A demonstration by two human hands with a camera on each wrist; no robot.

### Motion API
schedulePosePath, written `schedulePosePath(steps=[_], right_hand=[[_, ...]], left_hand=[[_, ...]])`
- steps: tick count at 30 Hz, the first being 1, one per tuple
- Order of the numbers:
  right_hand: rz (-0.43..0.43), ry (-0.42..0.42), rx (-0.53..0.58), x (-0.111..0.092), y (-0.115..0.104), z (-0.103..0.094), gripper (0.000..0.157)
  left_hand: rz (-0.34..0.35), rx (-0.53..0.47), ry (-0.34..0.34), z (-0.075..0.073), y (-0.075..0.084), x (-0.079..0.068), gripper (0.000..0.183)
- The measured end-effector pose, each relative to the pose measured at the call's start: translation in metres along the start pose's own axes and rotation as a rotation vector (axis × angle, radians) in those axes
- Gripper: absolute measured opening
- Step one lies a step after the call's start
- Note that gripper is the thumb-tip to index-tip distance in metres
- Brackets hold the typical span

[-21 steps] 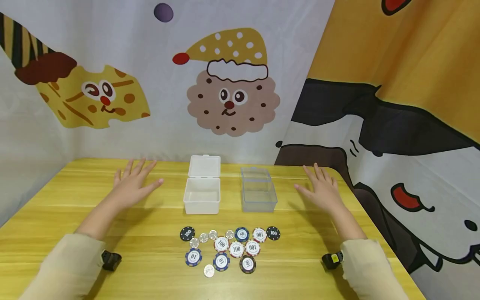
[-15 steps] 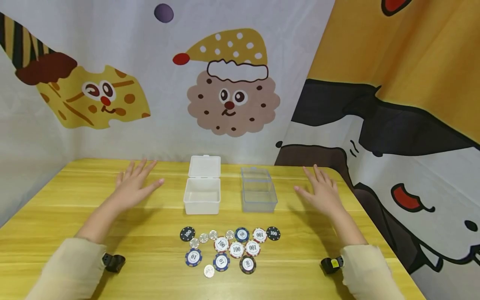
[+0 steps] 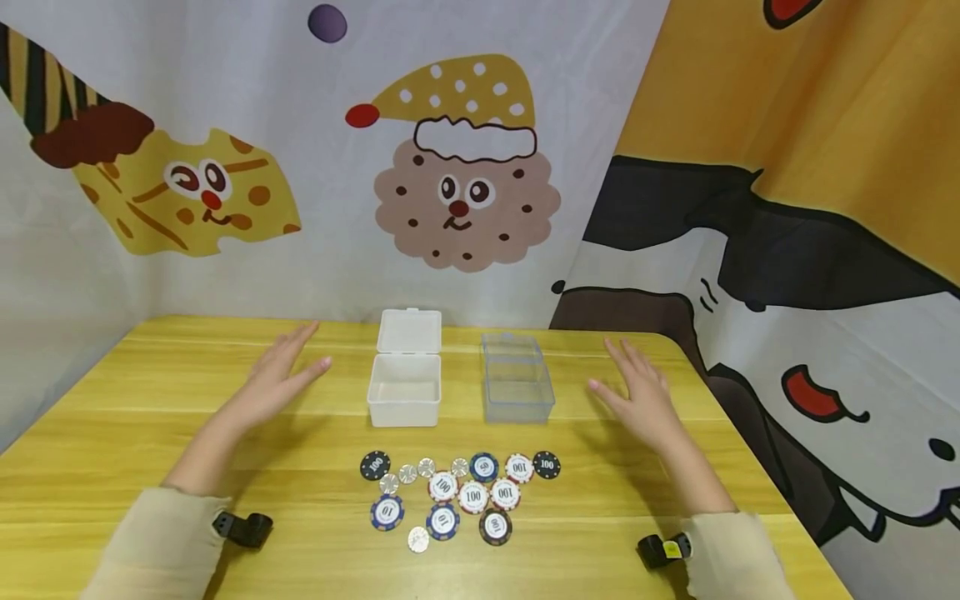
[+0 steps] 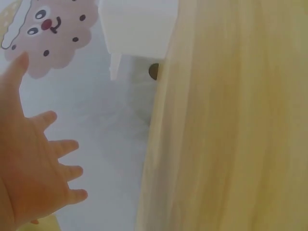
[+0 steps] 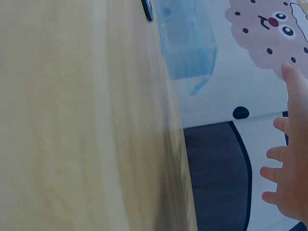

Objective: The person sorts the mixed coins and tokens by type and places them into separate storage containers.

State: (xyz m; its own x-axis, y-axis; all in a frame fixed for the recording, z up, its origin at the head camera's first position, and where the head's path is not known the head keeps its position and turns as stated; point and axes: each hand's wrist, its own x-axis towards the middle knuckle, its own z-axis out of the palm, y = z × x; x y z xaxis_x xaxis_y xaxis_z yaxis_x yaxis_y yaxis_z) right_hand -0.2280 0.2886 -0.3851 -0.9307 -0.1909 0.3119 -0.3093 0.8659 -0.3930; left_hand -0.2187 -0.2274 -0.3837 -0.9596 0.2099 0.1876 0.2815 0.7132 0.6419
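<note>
Filling the lower part of the head view, the table [image 3: 322, 558] shows yellow wood with pale grain running side to side and a soft gloss at the near side. Beige sleeves [image 3: 161, 546] come in from both bottom corners, each with a small black device [image 3: 243, 529] at the wrist.

Mid-table, near centre: a loose patch of round poker chips [image 3: 473, 497], lying flat, some touching, in black, blue and red-and-white, printed 100, 50 or 10. Five silver discs [image 3: 417, 540] among them, one set nearest the viewer.

Beyond the chips, both hands raised above the wood, shadows beneath. Left hand [image 3: 276, 382]: fingers extended, thumb apart, gripping nothing, well left of the boxes. Right hand [image 3: 640, 396]: same spread, nothing gripped, right of the boxes.

Between the hands, side by side but apart: white box [image 3: 404, 403], lid tipped back at its far side; clear box [image 3: 518, 402], bluish, to the right.

Behind the table's back edge, a printed cloth [image 3: 315, 283]. Cartoon cheese [image 3: 217, 200] at left; cookie face [image 3: 465, 221] in a dotted yellow hat at centre; right side, folds of orange, black and white [image 3: 817, 242].
</note>
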Motion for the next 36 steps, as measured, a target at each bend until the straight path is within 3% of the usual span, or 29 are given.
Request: schedulePosePath(steps=[8,12,17,30,36], right_hand=[[-0.033,0.011,0.147,-0.009,-0.011,0.002,0.063],[-0.045,0.005,0.193,-0.015,-0.014,0.004,0.059],[-0.047,-0.003,0.248,-0.023,-0.015,0.008,0.054],[-0.047,-0.124,0.463,-0.04,-0.028,0.017,0.041],[-0.045,-0.197,0.512,-0.044,-0.028,0.023,0.039]], left_hand=[[0.003,-0.199,-0.043,0.011,0.002,0.0,0.067],[-0.003,-0.256,-0.06,0.018,0.002,-0.001,0.064],[0.042,-0.317,-0.055,0.024,0.001,-0.002,0.064],[0.099,-0.476,-0.105,0.045,-0.002,0.003,0.067],[0.059,-0.606,-0.165,0.053,-0.005,0.004,0.069]])
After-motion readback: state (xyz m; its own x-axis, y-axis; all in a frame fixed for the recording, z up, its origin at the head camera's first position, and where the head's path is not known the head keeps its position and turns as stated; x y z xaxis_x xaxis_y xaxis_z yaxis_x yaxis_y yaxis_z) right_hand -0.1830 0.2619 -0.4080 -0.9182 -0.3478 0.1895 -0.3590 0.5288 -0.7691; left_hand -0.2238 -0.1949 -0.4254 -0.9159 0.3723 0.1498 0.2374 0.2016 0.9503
